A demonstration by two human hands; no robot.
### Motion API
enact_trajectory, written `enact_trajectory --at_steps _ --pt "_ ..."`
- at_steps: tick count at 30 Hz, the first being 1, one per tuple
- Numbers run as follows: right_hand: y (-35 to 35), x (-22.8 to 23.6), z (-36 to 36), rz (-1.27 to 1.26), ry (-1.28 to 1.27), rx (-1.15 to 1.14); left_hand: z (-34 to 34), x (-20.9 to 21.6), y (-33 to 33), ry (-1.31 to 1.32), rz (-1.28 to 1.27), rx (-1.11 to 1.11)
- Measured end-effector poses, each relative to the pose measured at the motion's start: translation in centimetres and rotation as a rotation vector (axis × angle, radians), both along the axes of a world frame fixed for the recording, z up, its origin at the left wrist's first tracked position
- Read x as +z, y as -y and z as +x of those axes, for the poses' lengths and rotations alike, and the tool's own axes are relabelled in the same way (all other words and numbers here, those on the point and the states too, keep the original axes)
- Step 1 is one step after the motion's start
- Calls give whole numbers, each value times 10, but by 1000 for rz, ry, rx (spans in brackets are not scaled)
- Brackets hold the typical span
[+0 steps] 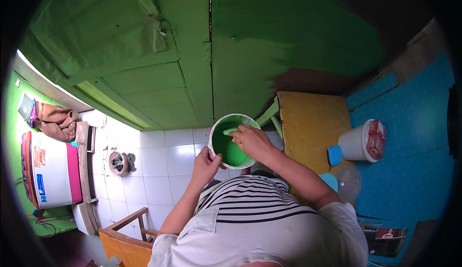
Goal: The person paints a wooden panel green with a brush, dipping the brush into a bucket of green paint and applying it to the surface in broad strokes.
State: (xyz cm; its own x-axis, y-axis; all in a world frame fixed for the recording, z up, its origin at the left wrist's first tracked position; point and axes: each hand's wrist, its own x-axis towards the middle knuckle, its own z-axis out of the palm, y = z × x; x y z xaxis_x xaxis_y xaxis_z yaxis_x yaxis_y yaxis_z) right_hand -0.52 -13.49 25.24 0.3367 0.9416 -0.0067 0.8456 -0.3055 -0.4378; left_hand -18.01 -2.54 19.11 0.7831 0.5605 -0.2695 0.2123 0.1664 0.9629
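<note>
A white bucket (pixel 213 150) with green paint (pixel 232 152) inside is in front of my body, its open top facing up. My left hand (pixel 208 164) grips the bucket's near left rim, thumb over the edge. Over the bucket's right side, my right hand (pixel 250 142) is closed on what looks like a paintbrush (pixel 230 131). Only a short light-green part of it shows past the fingers, above the paint; the rest is hidden by the hand.
Ahead stands a green wooden wall (pixel 187 84), with a brown patch (pixel 303 84) at its right. A yellow table (pixel 313 137) to the right bears a white tub (pixel 353 142). A wooden chair (pixel 127 240), a washing machine (pixel 55 171) and a small basket (pixel 118 163) are at left.
</note>
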Motion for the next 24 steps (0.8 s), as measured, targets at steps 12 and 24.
enact_trajectory --at_steps 12,24 --pt "-14 -21 7 113 45 111 -3 7 4 -7 7 47" --pt "29 12 39 343 -701 -274 6 6 -2 21 101 131"
